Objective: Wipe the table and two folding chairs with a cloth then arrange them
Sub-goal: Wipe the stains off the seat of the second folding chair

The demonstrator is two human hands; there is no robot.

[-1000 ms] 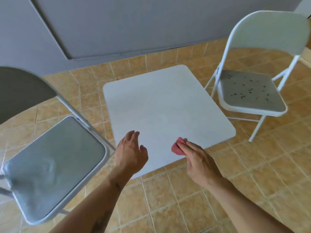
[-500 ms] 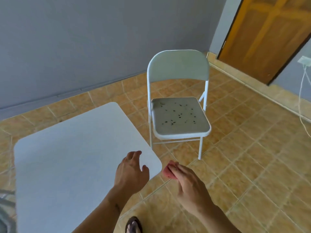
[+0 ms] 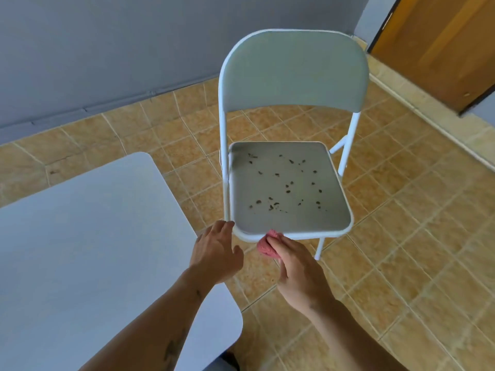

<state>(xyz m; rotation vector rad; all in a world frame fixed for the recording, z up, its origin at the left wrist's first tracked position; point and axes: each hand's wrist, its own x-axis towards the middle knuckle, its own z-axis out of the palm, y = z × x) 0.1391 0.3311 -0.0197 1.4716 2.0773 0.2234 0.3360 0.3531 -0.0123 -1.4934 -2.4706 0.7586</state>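
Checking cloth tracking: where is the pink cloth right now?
In the head view, low and just right of centre, the pink cloth is bunched in the right hand, touching the front edge of the folding chair's seat.

tan tiled floor [image 3: 401, 236] | grey wall [image 3: 107, 49] | wooden door [image 3: 442, 49]

Both forearms are bare, no sleeves reaching as far as the wrists. The left forearm [image 3: 171, 314] carries small dark tattoo marks, one near the wrist and a larger one toward six o'clock. The left hand [image 3: 215, 254] and right hand [image 3: 300, 274] wear no rings or watch.
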